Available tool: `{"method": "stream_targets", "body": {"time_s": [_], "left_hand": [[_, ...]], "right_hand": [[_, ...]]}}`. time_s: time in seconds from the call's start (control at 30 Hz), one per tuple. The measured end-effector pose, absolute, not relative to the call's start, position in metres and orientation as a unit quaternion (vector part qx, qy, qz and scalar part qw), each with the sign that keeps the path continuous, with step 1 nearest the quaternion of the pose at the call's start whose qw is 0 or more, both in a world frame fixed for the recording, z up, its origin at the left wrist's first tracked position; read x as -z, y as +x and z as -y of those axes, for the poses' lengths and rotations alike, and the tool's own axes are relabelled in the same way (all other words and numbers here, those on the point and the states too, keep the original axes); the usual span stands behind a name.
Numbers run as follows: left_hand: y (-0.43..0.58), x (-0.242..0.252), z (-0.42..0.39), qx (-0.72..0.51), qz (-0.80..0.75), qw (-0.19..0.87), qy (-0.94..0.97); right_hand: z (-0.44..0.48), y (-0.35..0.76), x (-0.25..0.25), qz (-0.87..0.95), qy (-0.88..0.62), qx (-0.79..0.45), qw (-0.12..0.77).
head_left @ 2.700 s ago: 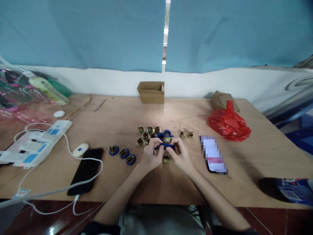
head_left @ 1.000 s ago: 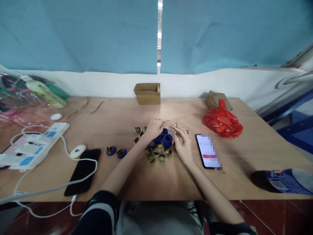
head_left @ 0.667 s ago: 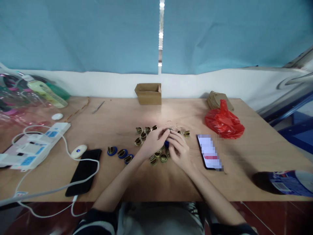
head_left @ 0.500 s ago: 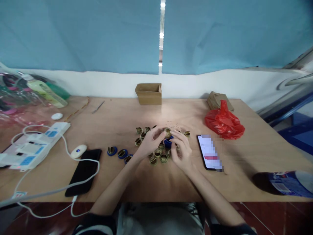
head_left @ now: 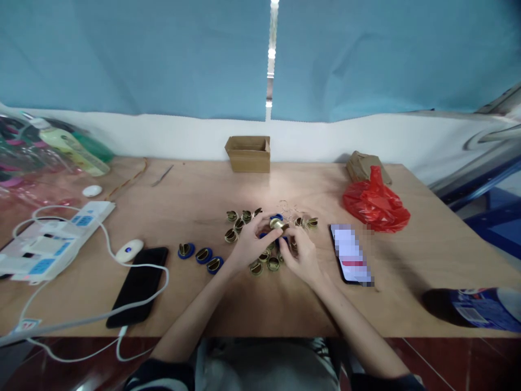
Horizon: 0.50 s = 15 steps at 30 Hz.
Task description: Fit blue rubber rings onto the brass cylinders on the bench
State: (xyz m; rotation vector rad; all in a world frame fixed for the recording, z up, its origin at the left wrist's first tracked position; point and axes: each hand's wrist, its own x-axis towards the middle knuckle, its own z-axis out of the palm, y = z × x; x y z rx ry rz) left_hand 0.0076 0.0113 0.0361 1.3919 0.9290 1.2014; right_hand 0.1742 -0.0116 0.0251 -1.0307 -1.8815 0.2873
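Note:
Over the middle of the table, both hands hold a round brass-coloured knob (head_left: 277,224) with blue at its edge. My left hand (head_left: 253,239) pinches it from the left, thumb in front. My right hand (head_left: 302,254) grips it from the right with bent fingers. Several similar brass-coloured knobs (head_left: 273,264), each with a raised bar, lie around and under the hands, some partly hidden. To the left, three knobs seated in blue rings (head_left: 203,256) lie in a row. Beyond the hands, small thin clear or wire-like rings (head_left: 287,206) are too fine to make out.
A cardboard box (head_left: 249,157) stands at the back. On the right are a lit phone (head_left: 350,254), a red plastic bag (head_left: 376,203) and a lying bottle (head_left: 472,308). A black phone (head_left: 136,290), white cables and a power strip (head_left: 57,241) occupy the left.
The held knob has turned between my fingers, showing blue on its far side. My right fingers have curled in lower around it. The camera view has shifted slightly.

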Motion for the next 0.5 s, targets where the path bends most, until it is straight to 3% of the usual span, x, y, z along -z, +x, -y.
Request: {"method": "stream_targets", "body": {"time_s": [0.13,0.5], "left_hand": [[0.0047,-0.0332,-0.0113,-0.489,-0.404,0.480,0.606],[0.0020,-0.0371,-0.0073,-0.456,-0.415,0.379,0.690]], "right_hand": [[0.0123,0.1759,-0.0221,0.768,-0.431,-0.161,0.445],[0.0083,0.1761,-0.0228,0.784,-0.416,-0.114,0.447]]}}
